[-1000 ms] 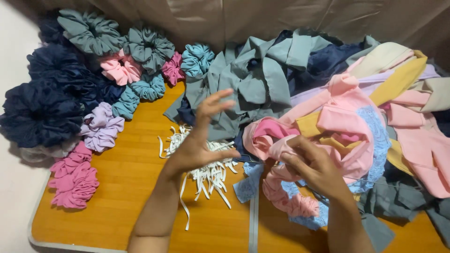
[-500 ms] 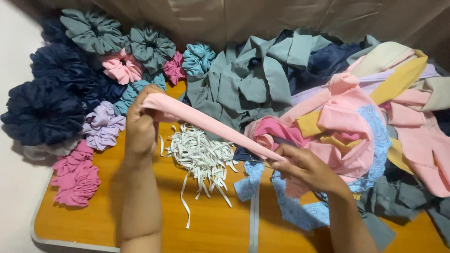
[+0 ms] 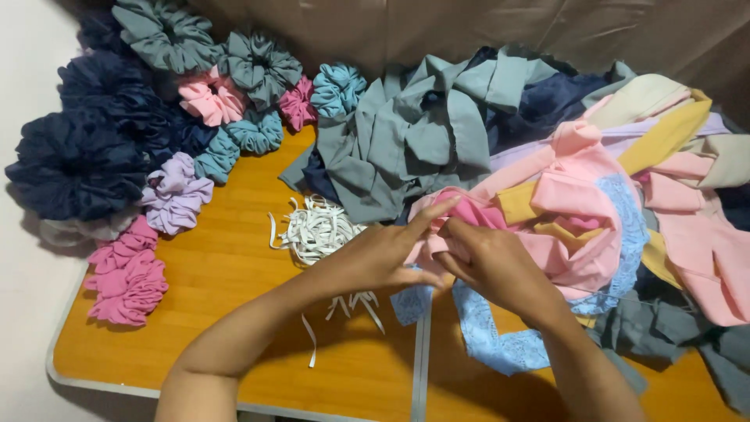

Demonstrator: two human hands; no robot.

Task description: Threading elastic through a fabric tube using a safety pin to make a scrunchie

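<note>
Both hands together at the middle of the orange counter (image 3: 219, 281); left hand (image 3: 383, 258) and right hand (image 3: 492, 266) pinching a bunched pink fabric strip (image 3: 461, 215), fingers narrow and closed on it. Strip gathered into a lump between the hands, long axis not clear, running off right into the fabric pile (image 3: 594, 195); white elastic bands (image 3: 312, 230) just left of the left hand; scrunchies (image 3: 125, 156) along the left edge.

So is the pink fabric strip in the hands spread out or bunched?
Bunched: both hands pinch the pink fabric strip close together.
</note>
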